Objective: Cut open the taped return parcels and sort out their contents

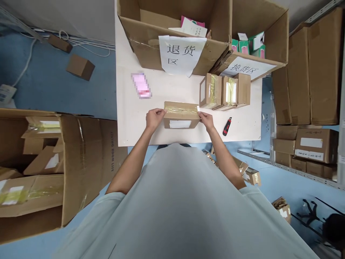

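Note:
A taped cardboard box (181,117) lies on the white table in front of me, with clear yellowish tape along its top and a white label on the side facing me. My left hand (155,119) grips its left end, fingers closed at the upper edge. At the opposite end, my right hand (206,119) is closed on the right edge, beside a small white tag (198,108) that sticks up at the corner. A black and red utility knife (227,126) lies to the right of that hand.
Three small cardboard boxes (211,90) stand in a row at the table's (126,122) right. Behind are two large open cartons with paper signs (182,54), holding small packages. A blurred pink item (141,85) lies at left. A big carton (88,162) of parcels stands left; shelves (291,162) right.

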Demonstrator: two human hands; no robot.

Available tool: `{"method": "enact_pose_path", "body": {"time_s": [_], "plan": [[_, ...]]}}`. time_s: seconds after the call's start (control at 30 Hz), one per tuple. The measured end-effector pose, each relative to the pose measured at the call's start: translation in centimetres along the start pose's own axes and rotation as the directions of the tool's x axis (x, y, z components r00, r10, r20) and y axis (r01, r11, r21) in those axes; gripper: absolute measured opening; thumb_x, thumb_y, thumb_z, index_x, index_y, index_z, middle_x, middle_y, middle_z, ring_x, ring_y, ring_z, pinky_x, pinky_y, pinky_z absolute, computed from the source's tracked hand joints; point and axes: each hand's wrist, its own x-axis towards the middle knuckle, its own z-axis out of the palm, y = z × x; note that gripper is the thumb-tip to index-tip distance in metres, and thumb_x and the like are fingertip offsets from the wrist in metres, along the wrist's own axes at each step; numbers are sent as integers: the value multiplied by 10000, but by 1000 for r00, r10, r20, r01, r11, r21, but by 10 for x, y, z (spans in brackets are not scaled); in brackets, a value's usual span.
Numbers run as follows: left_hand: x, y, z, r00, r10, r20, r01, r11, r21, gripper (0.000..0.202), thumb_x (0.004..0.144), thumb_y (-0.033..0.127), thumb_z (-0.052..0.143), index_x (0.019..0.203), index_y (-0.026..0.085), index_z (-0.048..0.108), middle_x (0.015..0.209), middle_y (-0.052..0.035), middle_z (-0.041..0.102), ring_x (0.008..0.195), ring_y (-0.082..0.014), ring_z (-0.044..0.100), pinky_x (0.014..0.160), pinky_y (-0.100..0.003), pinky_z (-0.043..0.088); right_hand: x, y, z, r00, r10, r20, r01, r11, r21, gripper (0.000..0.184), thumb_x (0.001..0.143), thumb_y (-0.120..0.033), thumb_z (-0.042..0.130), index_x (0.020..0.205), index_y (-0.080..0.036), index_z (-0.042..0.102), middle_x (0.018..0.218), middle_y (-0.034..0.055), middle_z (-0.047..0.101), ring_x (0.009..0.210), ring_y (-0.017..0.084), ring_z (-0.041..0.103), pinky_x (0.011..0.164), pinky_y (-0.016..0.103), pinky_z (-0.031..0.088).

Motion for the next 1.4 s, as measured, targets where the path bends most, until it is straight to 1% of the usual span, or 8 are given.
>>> {"method": "enact_pose_path", "body": {"time_s": [0.2,0.63,0.77,0.87,1.0,1.1,1.23,1.4], "plan": [[23,-2,-7,997,-4,76,6,999,-32,298,902,501,809,949,210,858,1035,-84,893,1059,-302,814,1011,-379,589,2,-21,1,995,90,-36,-87,992,88,546,857,-674,876,1014,-151,868,981,70,865,1025,235,801,987,413,708],[-39,-35,-9,971,-81,223,77,997,28,322,919,455,776,1146,232,724,1328,-155,836,1283,-366,801,1121,-489,614,-88,34,7,1000,16,-5,-15,985,171,754,790,-778,885,1264,-192,895,1323,110,878,1246,309,795,1131,500,657],[-27,-27,-11,973,-101,206,84,992,91,532,881,394,783,1364,203,665,1535,-216,726,1395,-388,741,1196,-535,590,-67,48,-33,1000,26,-5,-25,995,100,645,770,-769,908,1092,-210,915,1145,110,905,1060,317,830,1050,539,695],[-18,-11,-5,993,-40,113,17,980,197,829,793,331,848,1563,188,575,1704,-239,582,1598,-438,570,1339,-582,475,-39,58,-97,989,14,-144,-4,998,68,711,862,-757,841,1275,-178,866,1290,178,866,1157,351,811,1180,599,618],[-3,38,42,995,74,73,-89,971,221,833,845,372,833,1614,177,579,1733,-216,565,1665,-471,479,1400,-595,395,9,68,-188,905,-64,-420,0,988,-152,991,912,-672,845,1682,-109,575,1632,294,640,1389,408,715,1257,613,551],[22,86,101,986,125,113,-144,973,182,754,909,400,776,1606,174,599,1722,-211,596,1655,-423,515,1411,-557,371,49,69,-223,883,-144,-447,-10,946,-325,1304,843,-613,952,1838,-104,281,1813,328,392,1676,462,441,1354,633,439],[63,132,174,990,-22,139,-1,986,165,862,831,405,865,1613,156,603,1668,-259,640,1605,-437,580,1349,-553,434,93,61,-220,888,-217,-406,29,907,-420,1385,887,-633,922,1865,-90,106,1883,339,202,1787,469,197,1431,648,289],[76,145,218,966,1,260,-13,999,45,775,853,412,822,1569,169,648,1531,-211,752,1482,-359,692,1271,-504,522,115,60,-208,886,-233,-400,62,916,-396,1272,980,-613,823,1871,-109,67,1897,330,126,1803,455,119,1451,669,209]]}}
